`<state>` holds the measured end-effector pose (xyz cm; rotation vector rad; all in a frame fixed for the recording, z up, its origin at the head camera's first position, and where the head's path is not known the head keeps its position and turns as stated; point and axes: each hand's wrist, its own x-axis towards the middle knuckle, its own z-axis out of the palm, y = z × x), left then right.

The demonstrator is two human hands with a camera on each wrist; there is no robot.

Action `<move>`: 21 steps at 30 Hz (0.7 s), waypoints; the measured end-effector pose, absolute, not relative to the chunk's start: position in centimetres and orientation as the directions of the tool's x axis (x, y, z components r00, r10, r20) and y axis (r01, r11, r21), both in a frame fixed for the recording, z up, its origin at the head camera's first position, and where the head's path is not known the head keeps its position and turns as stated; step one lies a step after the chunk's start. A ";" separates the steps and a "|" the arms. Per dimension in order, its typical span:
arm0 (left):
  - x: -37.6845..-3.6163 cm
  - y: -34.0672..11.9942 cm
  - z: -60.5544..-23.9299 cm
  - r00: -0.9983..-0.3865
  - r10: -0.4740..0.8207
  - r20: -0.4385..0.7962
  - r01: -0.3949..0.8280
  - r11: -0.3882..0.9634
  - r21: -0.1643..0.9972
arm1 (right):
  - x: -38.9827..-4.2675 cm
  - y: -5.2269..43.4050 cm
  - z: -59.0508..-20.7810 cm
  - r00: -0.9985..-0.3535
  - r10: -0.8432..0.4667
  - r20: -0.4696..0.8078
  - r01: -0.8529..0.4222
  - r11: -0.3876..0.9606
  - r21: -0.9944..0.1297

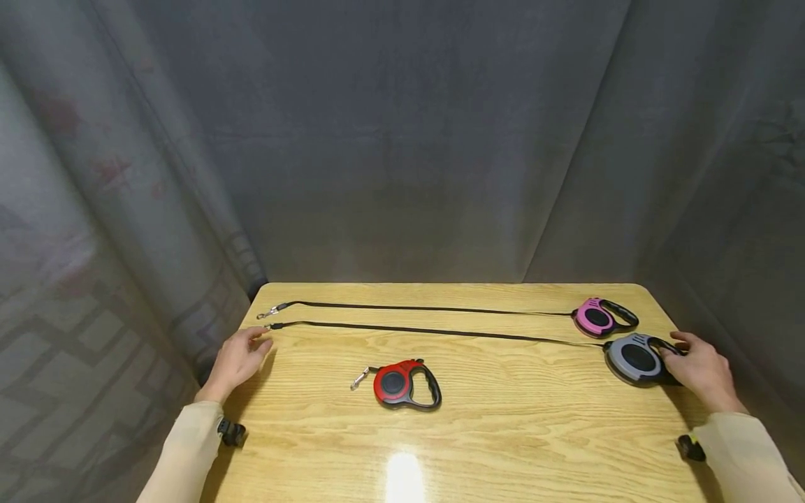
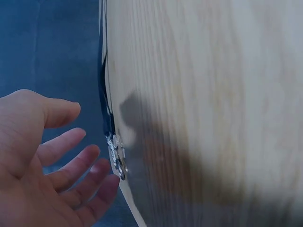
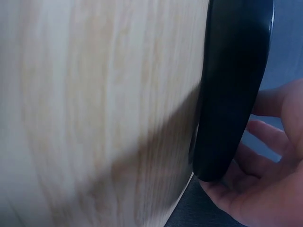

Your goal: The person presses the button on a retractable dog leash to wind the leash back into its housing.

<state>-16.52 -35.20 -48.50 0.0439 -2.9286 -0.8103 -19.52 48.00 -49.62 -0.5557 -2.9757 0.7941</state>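
Note:
Near the table's left edge, my left hand [image 1: 237,360] has its fingers spread loosely beside the metal clip [image 1: 269,326] of a black leash strap; nothing lies between thumb and fingers. The strap runs right to a grey retractable leash [image 1: 634,356]. My right hand [image 1: 701,367] is around that leash's black handle [image 3: 232,90], some fingertips hidden behind it. A pink retractable leash [image 1: 593,316] lies farther back, its strap stretched left to another clip [image 1: 267,313]. Front and centre lies a red retractable leash [image 1: 393,384] with its strap drawn in and its clip [image 1: 360,378] alongside.
All three leashes lie on a light wooden table [image 1: 503,433] with rounded far corners. Grey curtains [image 1: 402,140] hang behind it and along both sides. A small dark device [image 1: 233,432] is strapped to the left wrist, another [image 1: 690,447] to the right.

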 end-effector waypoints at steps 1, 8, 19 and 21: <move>-16.7 -35.3 -48.6 -0.994 -0.062 0.086 -0.009 0.859 0.512 | -19.5 48.1 -49.6 -0.937 0.341 -0.078 0.335 0.810 -0.482; -17.5 -36.0 -49.0 -0.993 -0.102 0.067 -0.055 0.865 0.498 | -19.7 48.5 -50.2 -0.928 0.357 -0.103 0.362 0.805 -0.471; -19.0 -36.2 -49.3 -0.988 -0.096 0.123 -0.037 0.911 0.411 | -19.9 47.9 -50.1 -0.902 0.398 -0.165 0.427 0.776 -0.465; -19.3 -36.3 -49.4 -0.985 -0.089 0.148 -0.025 0.921 0.389 | -19.9 47.9 -50.0 -0.906 0.395 -0.151 0.417 0.782 -0.463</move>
